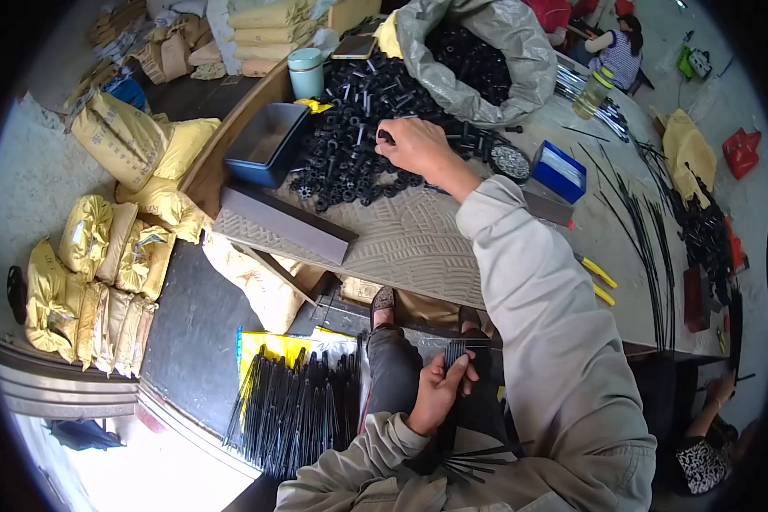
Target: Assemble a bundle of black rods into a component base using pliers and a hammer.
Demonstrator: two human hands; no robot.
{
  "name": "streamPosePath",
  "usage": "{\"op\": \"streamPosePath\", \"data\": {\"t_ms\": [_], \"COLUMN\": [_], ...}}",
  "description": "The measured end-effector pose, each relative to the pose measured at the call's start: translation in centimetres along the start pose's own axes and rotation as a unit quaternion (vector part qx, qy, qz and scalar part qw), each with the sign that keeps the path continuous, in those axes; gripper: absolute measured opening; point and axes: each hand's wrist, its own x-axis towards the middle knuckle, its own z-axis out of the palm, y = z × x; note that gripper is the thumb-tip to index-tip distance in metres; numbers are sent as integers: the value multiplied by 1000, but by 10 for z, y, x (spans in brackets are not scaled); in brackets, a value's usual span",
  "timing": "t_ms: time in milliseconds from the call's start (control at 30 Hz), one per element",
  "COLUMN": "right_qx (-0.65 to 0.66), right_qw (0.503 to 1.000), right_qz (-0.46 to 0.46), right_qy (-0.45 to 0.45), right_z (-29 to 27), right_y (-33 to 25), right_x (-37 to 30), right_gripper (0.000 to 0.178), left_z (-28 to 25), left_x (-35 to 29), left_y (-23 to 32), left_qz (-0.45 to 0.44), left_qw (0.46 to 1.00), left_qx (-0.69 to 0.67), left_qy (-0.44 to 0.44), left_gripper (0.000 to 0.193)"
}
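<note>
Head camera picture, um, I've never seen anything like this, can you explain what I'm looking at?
There's no machine here: a person works bare-handed. A wide fisheye camera on their head looks down, so straight edges bend near the rim. The left hand, over the lap, holds a bundle of thin dark rods. The right hand reaches to a pile of small black parts; it seems to pinch one. Also on the table are a dark blue bin and an open grey sack.
</note>
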Motion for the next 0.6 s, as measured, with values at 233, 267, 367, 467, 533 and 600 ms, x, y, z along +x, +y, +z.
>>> {"op": "streamPosePath", "data": {"t_ms": [233, 267, 367, 467, 533, 600], "right_qx": [-96, -94, -3, 122, 235, 303], "right_qw": [995, 995, 992, 992, 960, 935], "right_qz": [-12, -11, -40, 18, 71, 60], "right_qy": [7, 5, 118, -17, -138, -175], "right_z": [27, 27, 6, -52, -70, -79], "right_y": [-13, -11, 9, -6, -12, -14], "right_x": [15, 13, -6, -63, -121, -174], "right_gripper": [18, 18, 21, 21, 20, 21], "left_z": [-3, -4, -2, 2, 7, 13], "left_x": [-6, -9, -10, -10, -12, -13], "left_y": [0, 0, 2, 9, 8, 9], "left_qz": [8, 5, -7, -3, 28, 32], "left_qw": [1000, 1000, 1000, 999, 999, 999], "left_qx": [-3, -3, 11, 47, 38, 11], "left_qy": [1, 4, 5, 6, 4, 8], "left_gripper": [16, 16, 17, 20, 22, 23]}}
